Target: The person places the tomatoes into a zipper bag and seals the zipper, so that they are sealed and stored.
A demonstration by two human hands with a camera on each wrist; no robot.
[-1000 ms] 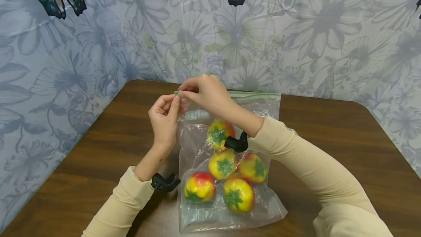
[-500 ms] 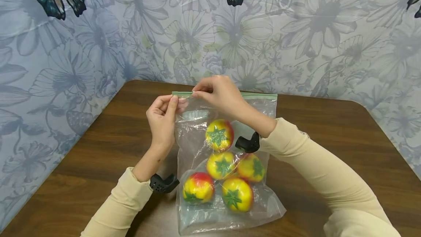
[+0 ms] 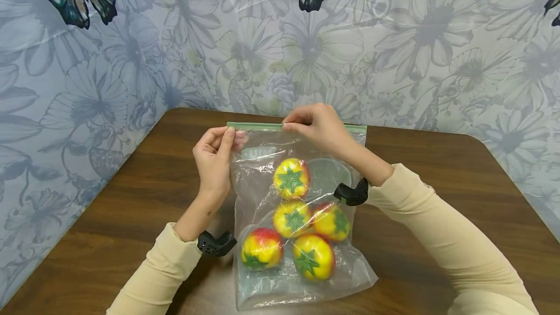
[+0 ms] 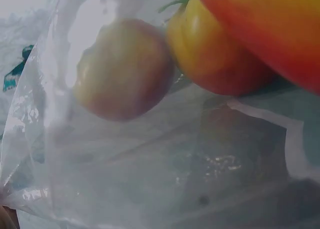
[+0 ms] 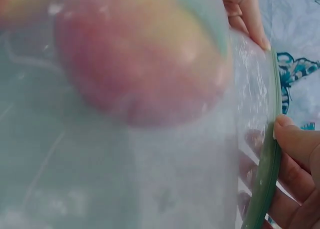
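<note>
A clear zip bag [image 3: 280,293] with a green zip strip [image 3: 255,126] lies upright to my view on the table. Several round yellow-and-red tomato-like fruits [image 3: 290,179] with green star-shaped tops are inside it. My left hand [image 3: 213,159] pinches the bag's top left corner between thumb and fingers. Along the strip, right of its middle, my right hand [image 3: 321,128] pinches the zip with thumb and forefinger. The right wrist view shows the right thumb [image 5: 295,139] on the strip, its other fingers behind the film. Through the film, the left wrist view shows blurred fruits [image 4: 125,69].
The brown wooden table [image 3: 144,198] spreads out around the bag. Behind its far edge hangs a pale floral backdrop [image 3: 393,52] with dark butterflies. A pale round shape [image 3: 330,176] shows through the bag beside the upper fruit. Black wrist mounts [image 3: 352,192] sit near the bag's sides.
My right hand has slid rightward along the green strip, away from the left corner, still pinching it. The left hand keeps its hold, drifting only slightly left with the bag.
</note>
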